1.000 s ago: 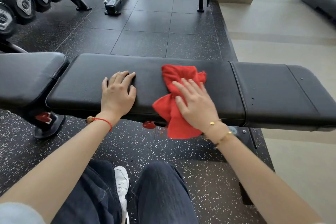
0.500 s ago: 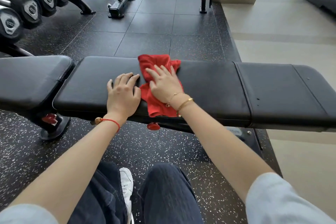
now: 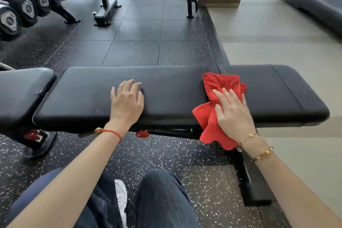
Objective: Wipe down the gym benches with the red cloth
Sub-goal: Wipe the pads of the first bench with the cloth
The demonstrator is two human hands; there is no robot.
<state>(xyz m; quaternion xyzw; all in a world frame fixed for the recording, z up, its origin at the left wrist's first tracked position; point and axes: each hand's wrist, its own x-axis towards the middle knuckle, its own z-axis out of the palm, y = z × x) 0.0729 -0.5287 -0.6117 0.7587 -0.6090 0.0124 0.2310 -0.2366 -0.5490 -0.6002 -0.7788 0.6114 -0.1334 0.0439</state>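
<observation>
We are pressing the soft, limp cloth (image 3: 212, 116) flat on the desk (image 3: 166, 87) at right, right hand (image 3: 234, 114) fingers straight; left hand (image 3: 126, 102) is resting open.

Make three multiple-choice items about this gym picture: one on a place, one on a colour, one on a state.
1. Where does the cloth lie?
A. on the floor
B. on the near bench, its near part hanging over the near edge
C. on the far bench

2. What colour is the cloth?
A. blue
B. white
C. red

3. How is the left hand?
A. flat on the pad
B. gripping a dumbbell
C. holding the cloth

Answers: 1 B, the red cloth drapes over the near bench; 2 C, plainly red; 3 A, the left hand rests open; the right hand presses the cloth.
</observation>
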